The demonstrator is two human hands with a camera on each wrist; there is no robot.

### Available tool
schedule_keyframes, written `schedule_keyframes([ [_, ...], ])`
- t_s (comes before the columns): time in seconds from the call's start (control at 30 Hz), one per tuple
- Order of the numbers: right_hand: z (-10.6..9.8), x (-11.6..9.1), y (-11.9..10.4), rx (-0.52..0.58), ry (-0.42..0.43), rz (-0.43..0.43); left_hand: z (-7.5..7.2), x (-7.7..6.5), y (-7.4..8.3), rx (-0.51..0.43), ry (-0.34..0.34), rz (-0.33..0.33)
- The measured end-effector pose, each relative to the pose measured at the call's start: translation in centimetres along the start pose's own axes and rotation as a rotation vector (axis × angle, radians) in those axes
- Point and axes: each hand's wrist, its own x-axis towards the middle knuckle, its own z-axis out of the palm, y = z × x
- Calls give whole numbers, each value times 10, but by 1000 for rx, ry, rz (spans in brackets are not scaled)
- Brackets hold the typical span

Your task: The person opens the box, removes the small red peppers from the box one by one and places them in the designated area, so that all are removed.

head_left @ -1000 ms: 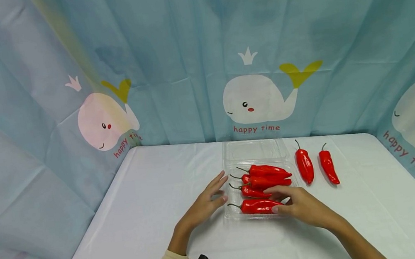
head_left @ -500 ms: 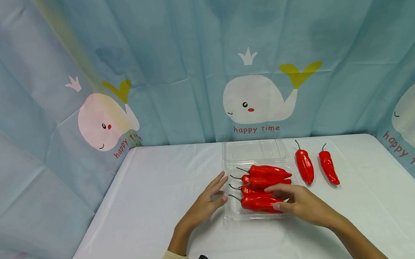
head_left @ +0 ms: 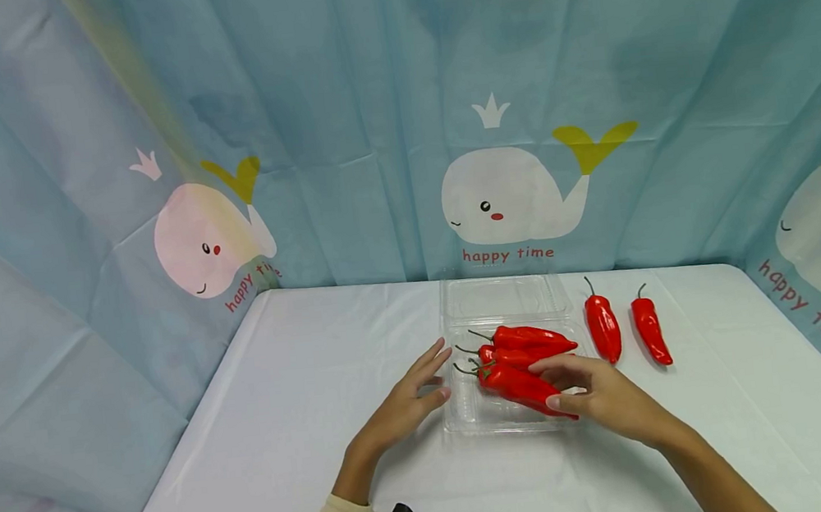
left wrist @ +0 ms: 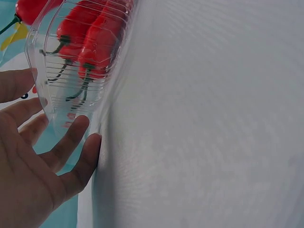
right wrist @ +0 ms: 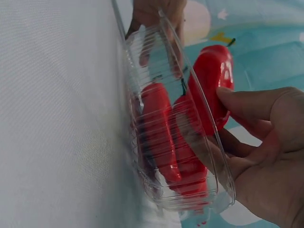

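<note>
An opened clear plastic clamshell box point(head_left: 472, 429) holds several red chili peppers point(head_left: 537, 337) with thin dark stems. My right hand point(head_left: 613, 401) pinches one red chili pepper point(right wrist: 210, 85) between thumb and fingers over the box's right front part. That pepper lies slanted, stem to the upper left, and overlaps the others in the head view. In the right wrist view it rises above the rim, with some fingers reaching inside behind the clear wall. My left hand point(head_left: 404, 405) is at the box's left side, fingers spread, fingertips right at the wall point(left wrist: 42, 90).
Two more red chili peppers, a wider one point(head_left: 603, 328) and a slimmer one point(head_left: 651, 328), lie on the white tablecloth point(head_left: 253, 469) right of the box. The box's lid point(head_left: 501, 295) lies folded back. A blue whale-print curtain point(head_left: 339, 131) hangs behind the table.
The pepper in my right hand has turned and come up from the box's front, now slanting over the others. My right hand shifted slightly up and right; the left hand stayed in place.
</note>
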Motion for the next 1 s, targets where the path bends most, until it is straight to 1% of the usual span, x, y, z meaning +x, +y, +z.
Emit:
schedule_keyframes([
  [0.17, -2, 0, -1, 26, -2, 38, 0, 0, 0, 2, -1, 1],
  [0.37, -5, 1, -1, 29, -18, 72, 0, 1, 2, 4, 1, -3],
  [0.5, -5, 0, -1, 49, 1, 71, 0, 1, 1, 3, 0, -8],
  [0.6, -5, -1, -2, 84, 23, 66, 0, 0, 2, 1, -1, -13],
  [0.73, -6, -2, -2, 123, 44, 41, 0, 0, 3, -3, -2, -17],
  [0.83, -7, -3, -3, 122, 60, 23, 0, 0, 3, -1, 0, -18],
  [1.0, -9, -4, -6, 113, 80, 24, 0, 0, 3, 2, 0, -14],
])
